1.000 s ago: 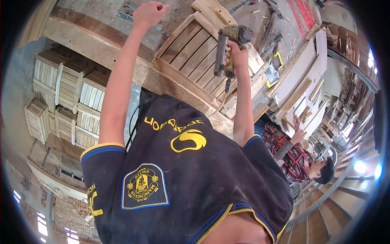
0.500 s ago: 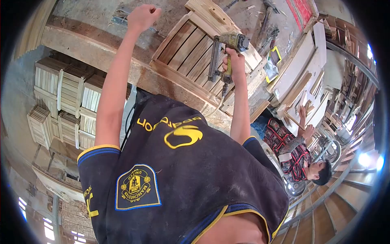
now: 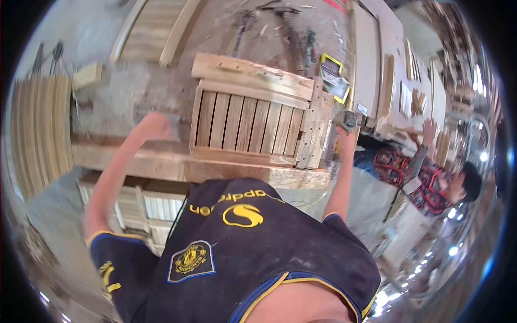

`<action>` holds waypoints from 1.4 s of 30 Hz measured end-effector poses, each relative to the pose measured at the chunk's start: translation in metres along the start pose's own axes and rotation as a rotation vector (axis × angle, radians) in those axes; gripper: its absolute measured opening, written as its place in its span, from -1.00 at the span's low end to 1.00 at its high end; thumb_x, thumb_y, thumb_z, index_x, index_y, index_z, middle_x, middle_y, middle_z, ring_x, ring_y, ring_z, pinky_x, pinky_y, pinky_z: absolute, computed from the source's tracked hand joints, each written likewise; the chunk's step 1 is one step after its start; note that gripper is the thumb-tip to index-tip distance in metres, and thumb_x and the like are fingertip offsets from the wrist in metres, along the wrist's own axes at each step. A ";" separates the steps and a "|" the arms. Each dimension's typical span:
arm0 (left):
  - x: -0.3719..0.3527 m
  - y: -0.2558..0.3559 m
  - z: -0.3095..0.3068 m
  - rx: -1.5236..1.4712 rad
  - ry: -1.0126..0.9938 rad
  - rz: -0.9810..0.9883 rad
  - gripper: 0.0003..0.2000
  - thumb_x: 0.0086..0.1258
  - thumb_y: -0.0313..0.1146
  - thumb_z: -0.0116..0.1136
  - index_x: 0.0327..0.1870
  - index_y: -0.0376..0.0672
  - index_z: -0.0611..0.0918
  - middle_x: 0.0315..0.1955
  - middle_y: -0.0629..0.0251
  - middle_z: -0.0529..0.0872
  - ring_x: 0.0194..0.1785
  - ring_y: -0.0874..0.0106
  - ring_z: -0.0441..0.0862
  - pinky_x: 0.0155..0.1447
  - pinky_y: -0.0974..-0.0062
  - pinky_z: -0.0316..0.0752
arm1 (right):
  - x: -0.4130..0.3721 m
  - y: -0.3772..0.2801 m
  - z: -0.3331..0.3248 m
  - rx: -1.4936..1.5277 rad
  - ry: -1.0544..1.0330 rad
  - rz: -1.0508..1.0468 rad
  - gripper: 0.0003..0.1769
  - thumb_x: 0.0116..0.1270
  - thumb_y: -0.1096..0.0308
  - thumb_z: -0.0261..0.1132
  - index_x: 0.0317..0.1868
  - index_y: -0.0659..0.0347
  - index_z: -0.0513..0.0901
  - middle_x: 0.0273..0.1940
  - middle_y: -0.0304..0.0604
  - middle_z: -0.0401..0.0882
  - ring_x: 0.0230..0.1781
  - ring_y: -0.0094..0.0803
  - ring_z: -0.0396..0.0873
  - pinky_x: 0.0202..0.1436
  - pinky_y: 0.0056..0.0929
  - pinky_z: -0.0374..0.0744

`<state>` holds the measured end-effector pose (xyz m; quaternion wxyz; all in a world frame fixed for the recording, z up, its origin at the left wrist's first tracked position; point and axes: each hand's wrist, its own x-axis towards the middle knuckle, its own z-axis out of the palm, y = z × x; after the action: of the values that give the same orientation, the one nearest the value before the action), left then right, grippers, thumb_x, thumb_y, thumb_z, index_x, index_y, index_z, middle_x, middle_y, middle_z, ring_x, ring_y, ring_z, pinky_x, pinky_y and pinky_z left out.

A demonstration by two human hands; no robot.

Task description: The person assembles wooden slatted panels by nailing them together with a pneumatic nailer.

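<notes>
On the bench lies a slatted wooden panel (image 3: 247, 123) with a frame around its slats. At its right end, my right hand (image 3: 346, 142) is closed on a nail gun (image 3: 351, 119), which is mostly hidden and held low beside the bench. To the panel's left, my left hand (image 3: 153, 127) hovers low over the bench, blurred, with its fingers curled in. A greyish metal piece (image 3: 173, 119) shows by its fingers; I cannot tell whether the hand grips it.
The wooden bench edge (image 3: 134, 157) runs in front of me. Stacked slats (image 3: 42, 134) stand at the left, and another slatted panel (image 3: 153, 29) lies farther back. Tools (image 3: 285, 24) and a yellow-edged case (image 3: 335, 78) lie behind. A co-worker (image 3: 414, 175) is at the right.
The panel now lies squarer to me, as my view has turned. My right hand has moved the nail gun from over the panel to its right end. My left hand is lower and nearer the bench.
</notes>
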<state>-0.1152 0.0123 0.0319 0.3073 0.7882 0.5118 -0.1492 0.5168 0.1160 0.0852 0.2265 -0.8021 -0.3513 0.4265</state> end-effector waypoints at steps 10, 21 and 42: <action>0.223 0.015 -0.131 -1.595 0.238 -0.435 -0.42 0.43 0.17 -0.21 -0.25 -0.25 0.62 -0.63 0.33 0.53 -0.68 0.50 0.37 -0.61 0.54 0.21 | 0.103 0.061 0.005 -0.660 0.210 -0.031 -0.47 0.28 -0.05 0.18 0.05 0.22 0.59 -0.21 0.01 0.69 -0.25 -0.31 0.68 -0.23 -0.43 0.60; 0.281 0.057 -0.318 -2.033 0.353 0.520 -0.50 0.37 0.11 -0.15 -0.27 -0.21 0.61 -0.46 0.27 0.61 -0.49 0.42 0.52 -0.44 0.58 0.45 | 0.163 -0.252 0.141 0.959 -0.265 -0.108 -0.50 0.23 -0.07 0.25 0.00 0.10 0.45 -0.01 -0.18 0.51 -0.08 -0.30 0.44 -0.16 0.03 0.45; 0.025 0.126 0.096 -0.688 0.909 -0.856 -0.80 0.23 -0.31 0.13 -0.26 -0.24 0.66 -0.40 0.06 0.70 -0.28 0.18 0.66 -0.12 0.29 0.52 | 0.249 -0.138 0.200 1.226 -0.469 0.699 -0.56 0.23 -0.15 0.16 -0.36 0.10 0.52 -0.69 -0.23 0.34 -0.76 -0.35 0.37 -0.71 -0.41 0.34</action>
<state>0.0164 -0.0668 -0.0141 0.2093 0.3604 0.8720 0.2568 0.3941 0.4073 -0.0604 0.4037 -0.4846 0.1862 0.7533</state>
